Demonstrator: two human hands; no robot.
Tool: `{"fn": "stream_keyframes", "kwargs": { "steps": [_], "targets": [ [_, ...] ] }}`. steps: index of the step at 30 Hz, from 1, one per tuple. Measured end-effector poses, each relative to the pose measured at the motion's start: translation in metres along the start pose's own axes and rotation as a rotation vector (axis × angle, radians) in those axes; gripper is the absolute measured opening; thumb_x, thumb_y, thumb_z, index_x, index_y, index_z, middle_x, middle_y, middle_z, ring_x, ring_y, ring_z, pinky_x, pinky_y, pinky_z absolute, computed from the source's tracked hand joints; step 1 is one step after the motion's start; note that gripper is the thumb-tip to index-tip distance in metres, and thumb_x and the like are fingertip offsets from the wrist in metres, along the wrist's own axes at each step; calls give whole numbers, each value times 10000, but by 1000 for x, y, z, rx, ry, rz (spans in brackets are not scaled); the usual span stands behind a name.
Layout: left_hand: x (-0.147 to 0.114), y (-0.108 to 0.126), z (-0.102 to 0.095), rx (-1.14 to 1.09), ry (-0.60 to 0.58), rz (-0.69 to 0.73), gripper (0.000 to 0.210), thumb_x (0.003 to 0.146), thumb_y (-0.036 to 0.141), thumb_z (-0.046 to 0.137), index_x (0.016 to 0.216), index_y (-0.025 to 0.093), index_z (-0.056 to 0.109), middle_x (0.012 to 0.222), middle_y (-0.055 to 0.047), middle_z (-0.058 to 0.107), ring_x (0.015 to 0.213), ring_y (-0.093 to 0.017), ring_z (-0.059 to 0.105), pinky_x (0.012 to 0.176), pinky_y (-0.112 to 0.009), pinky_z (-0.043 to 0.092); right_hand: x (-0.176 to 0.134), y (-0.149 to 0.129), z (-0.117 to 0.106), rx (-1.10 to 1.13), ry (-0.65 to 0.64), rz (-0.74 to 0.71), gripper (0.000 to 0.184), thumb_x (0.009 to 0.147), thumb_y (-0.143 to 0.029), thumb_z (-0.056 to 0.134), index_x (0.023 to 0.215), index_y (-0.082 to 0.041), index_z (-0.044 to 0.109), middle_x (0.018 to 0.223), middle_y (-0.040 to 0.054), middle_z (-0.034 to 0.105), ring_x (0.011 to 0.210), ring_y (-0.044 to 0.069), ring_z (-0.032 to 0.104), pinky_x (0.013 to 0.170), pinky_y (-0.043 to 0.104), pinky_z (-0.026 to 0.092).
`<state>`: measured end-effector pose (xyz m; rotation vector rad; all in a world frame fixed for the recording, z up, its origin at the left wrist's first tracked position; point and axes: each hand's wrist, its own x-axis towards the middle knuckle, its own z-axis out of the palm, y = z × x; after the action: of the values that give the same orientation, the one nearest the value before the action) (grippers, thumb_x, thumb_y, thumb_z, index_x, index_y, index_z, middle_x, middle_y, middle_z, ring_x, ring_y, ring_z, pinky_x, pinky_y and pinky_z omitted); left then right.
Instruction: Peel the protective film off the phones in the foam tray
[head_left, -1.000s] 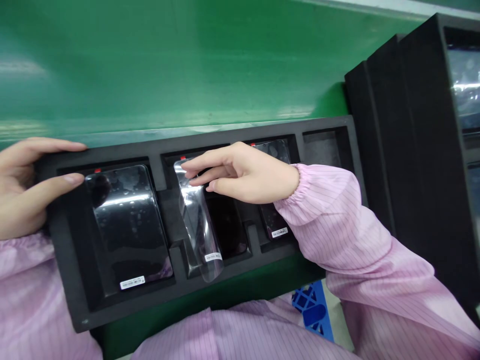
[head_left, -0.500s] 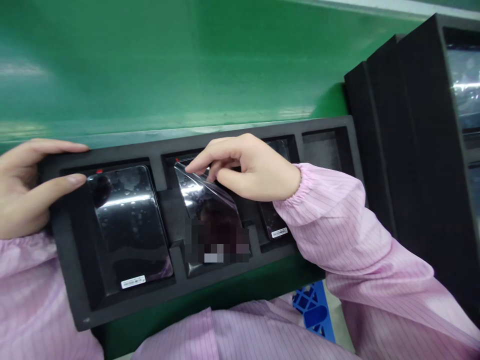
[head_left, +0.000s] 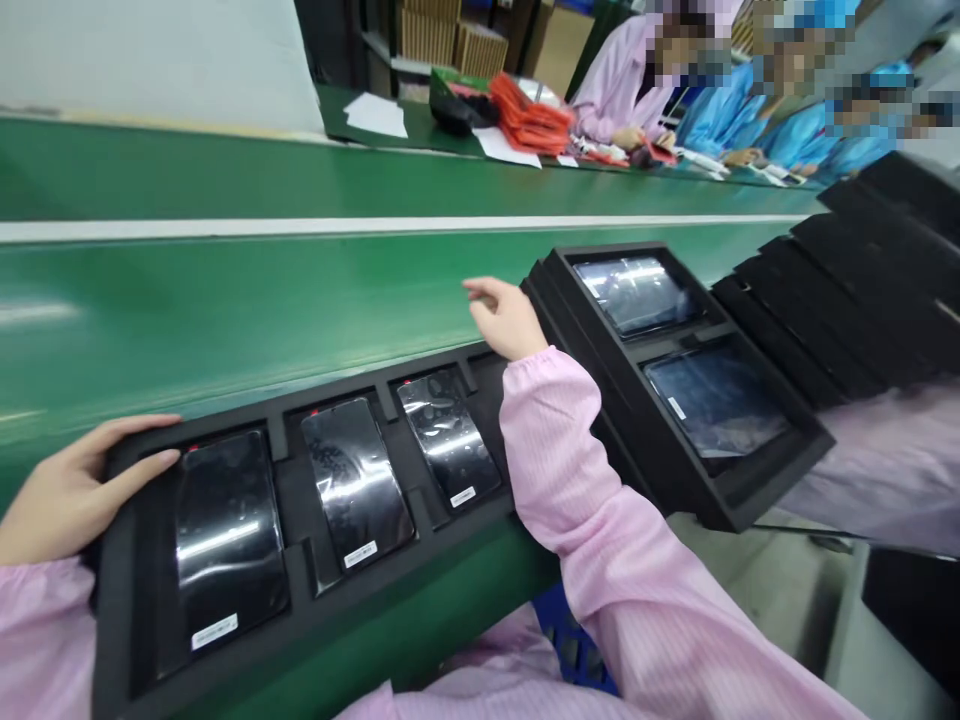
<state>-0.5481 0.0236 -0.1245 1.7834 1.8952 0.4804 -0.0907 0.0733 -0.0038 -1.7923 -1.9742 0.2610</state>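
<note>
A long black foam tray (head_left: 281,437) lies across the green surface, its compartments side by side. Three dark glossy panels sit in it: the left panel (head_left: 229,530), the middle panel (head_left: 356,480) and the right panel (head_left: 448,435). Each carries a white barcode label low down and a red tab at its top edge. My left hand (head_left: 82,490) grips the tray's left end, thumb over the rim and index finger along the back edge. Above the tray's right end hovers my right hand (head_left: 506,315), fingers loosely bent and apart, nothing visible in them. My sleeve partly hides the tray's right end.
Stacked black foam trays (head_left: 637,352), the top one holding two panels, stand at right. More black trays (head_left: 870,290) lean behind them. Across the green bench (head_left: 225,290), co-workers sit near orange bundles (head_left: 529,115). Below is a blue plastic crate (head_left: 577,650).
My right hand has left the middle panel and moved right and up; the clear film it was lifting lies flat again. My left hand stays on the tray. The view has tilted up.
</note>
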Motion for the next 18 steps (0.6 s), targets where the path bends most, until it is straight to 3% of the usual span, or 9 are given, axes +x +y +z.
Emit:
{"fn": "stream_keyframes", "kwargs": {
  "steps": [3,5,8,12,14,18],
  "targets": [
    [-5,18,-8,-116,-95,-172,628,763,573,603,1310,264,610,1190,-60,710,1018,-316,691,759,-334,558,-16,21,3,-137,-244,-46,370,936,-178,547,1278,-87,655,1295,144,680,1205,242,632,1087,352,456],
    [-8,26,-9,-146,-81,-168,635,759,543,623,1319,243,608,1192,-74,704,1064,-326,670,795,-336,540,-31,26,6,-150,-303,-110,340,945,-202,564,1242,-83,682,1277,161,689,1205,264,632,1093,379,445],
    [-10,31,-6,-224,-32,-163,603,754,513,649,1290,239,627,1155,-54,716,1063,-304,671,852,-319,526,-54,23,4,-194,-319,-156,350,943,-178,554,1258,-79,670,1272,188,681,1192,297,627,1088,445,426],
    [-14,30,-1,-278,2,-189,609,737,489,663,1279,212,635,1121,-52,733,1039,-291,680,849,-308,538,-72,0,-2,-223,-304,-308,290,946,-177,546,1173,-110,715,1181,150,697,1113,288,613,1030,453,411],
    [-16,29,-1,-279,1,-190,623,733,486,666,1283,197,627,1177,-68,719,1088,-306,663,895,-332,532,-75,-11,2,-241,-325,-380,272,957,-190,535,1132,-118,730,1094,130,702,1037,281,604,933,436,435],
    [-20,29,0,-309,19,-218,629,698,502,671,1253,210,628,1273,-69,681,1177,-317,624,1044,-382,469,-73,-14,18,-288,-327,-370,304,959,-159,517,1200,-93,691,1056,139,683,987,280,565,851,417,422]
  ]
}}
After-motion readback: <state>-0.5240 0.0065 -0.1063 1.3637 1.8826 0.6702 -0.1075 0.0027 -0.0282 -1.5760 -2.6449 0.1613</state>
